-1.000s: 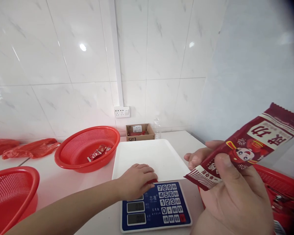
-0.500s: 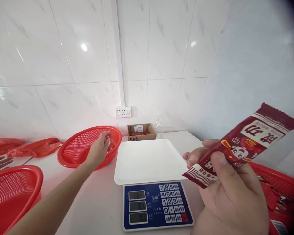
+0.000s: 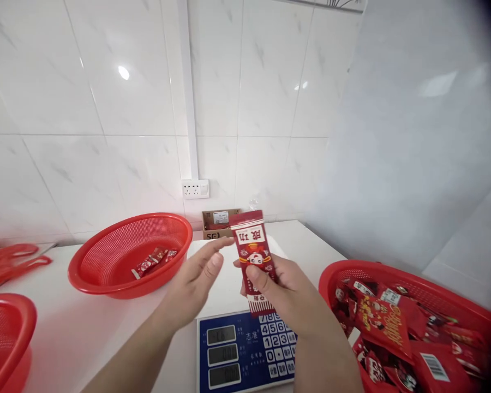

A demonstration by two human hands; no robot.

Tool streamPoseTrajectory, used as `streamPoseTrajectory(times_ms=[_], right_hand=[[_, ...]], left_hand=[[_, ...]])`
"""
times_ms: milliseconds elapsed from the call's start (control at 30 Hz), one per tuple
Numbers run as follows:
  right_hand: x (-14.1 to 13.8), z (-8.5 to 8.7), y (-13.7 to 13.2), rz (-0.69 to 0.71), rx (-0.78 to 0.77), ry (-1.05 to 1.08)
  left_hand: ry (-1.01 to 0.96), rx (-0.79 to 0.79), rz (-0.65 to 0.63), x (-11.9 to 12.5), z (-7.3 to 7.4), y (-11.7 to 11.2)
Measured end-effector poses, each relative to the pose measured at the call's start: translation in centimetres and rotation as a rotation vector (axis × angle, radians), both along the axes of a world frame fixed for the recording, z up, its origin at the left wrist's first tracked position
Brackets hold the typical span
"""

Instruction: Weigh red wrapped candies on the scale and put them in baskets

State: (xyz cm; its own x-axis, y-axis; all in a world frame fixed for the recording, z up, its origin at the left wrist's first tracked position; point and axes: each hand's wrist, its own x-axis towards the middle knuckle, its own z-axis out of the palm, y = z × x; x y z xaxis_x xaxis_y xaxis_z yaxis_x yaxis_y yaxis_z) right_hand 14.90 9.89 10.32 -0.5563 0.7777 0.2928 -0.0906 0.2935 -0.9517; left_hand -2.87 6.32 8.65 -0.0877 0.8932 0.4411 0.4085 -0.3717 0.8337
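Observation:
My right hand (image 3: 284,284) pinches a dark red snack packet (image 3: 251,248) with a cartoon figure and white label, held above the scale's pan. Close by on the left, my left hand (image 3: 196,281) is open, thumb and fingers apart, its fingertips near the packet's upper edge. Under both hands is a digital scale (image 3: 249,349) with a blue keypad and a white pan (image 3: 225,289), partly hidden by my hands. In a red mesh basket (image 3: 106,240) to the left lie a few small red packets (image 3: 153,261).
A red basket (image 3: 331,270) heaped with red packets (image 3: 387,327) stands at right. Another red basket (image 3: 20,327) is at the left edge, with red plastic bags (image 3: 14,267) behind it. A small cardboard box (image 3: 213,221) sits by the wall under a socket (image 3: 195,189).
My left hand has left the mesh basket, where red packets now show, and come over the scale. My right hand has brought the packet left over the pan. The view has turned right.

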Motion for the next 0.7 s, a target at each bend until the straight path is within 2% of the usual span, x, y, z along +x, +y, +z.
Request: streamPoseTrajectory(times_ms=[33,100,200,333,467,600,700], right_hand=[[-0.2,0.0,0.2,0.03,0.029,-0.043],[-0.5,-0.2,0.4,0.061,0.08,-0.112],[-0.8,-0.5,0.7,0.063,0.089,-0.149],[-1.2,-0.8,1.2,-0.017,-0.044,-0.106],[-1.2,-0.9,1.9,-0.175,-0.086,-0.031],[-1.0,-1.0,2.1,-0.111,-0.101,-0.095],[-0.8,-1.1,2.2,-0.101,-0.147,-0.064]], left_hand=[[-0.098,0.034,-0.082,0.9,0.3,-0.2],[-0.256,0.074,-0.137,2.1,0.5,-0.2],[-0.433,0.08,-0.099,2.8,0.3,0.4],[-0.619,0.123,-0.037,2.1,-0.4,1.2],[-0.587,0.065,-0.036,0.5,-0.6,1.6],[-0.478,0.035,-0.003,-0.5,-0.9,1.7],[-0.529,-0.009,-0.009,-0.4,-0.9,1.8]])
